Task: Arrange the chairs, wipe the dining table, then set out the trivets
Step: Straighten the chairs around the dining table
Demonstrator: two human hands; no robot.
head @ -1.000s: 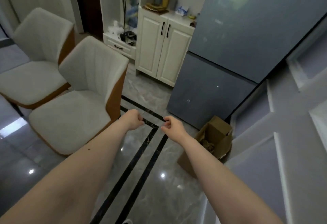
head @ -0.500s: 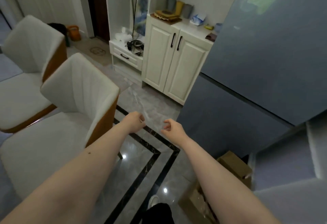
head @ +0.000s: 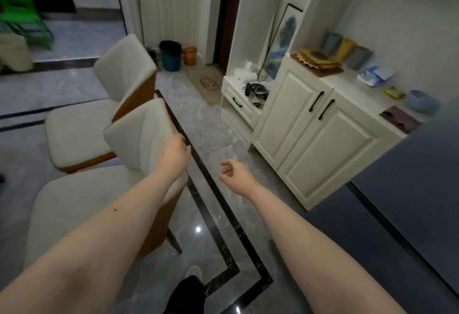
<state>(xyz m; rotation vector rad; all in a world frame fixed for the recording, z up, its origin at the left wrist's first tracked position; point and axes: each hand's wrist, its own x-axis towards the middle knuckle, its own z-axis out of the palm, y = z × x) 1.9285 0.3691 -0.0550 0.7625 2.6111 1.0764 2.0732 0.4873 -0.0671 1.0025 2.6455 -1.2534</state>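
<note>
- While the chair step is underway, the biggest things in view are the grey marble floor (head: 211, 120) with its black inlay band and the dark blue appliance front (head: 409, 177) on the right.
- White cabinet (head: 310, 135) by the wall; its top holds a stack that may be the trivets (head: 319, 61), plus a blue bowl (head: 422, 101). Can't confirm what the stack is.
- Near chair (head: 82, 197) and far chair (head: 99, 117): white upholstery, brown shells, one just behind the other on the left. No dining desk visible.
- Bucket (head: 170, 55) and doormat (head: 207, 82) near the doorway.
- Left hand (head: 175, 156): on the near chair's backrest top edge, fingers wrapped over the far side, so grasping it as far as I can tell.
- Right hand (head: 236, 173): free, fingers loosely curled, holding nothing, over the floor.
- Advice: get the right hand on the backrest too, lift slightly rather than drag on glossy tile, and watch the legs against the far chair.
</note>
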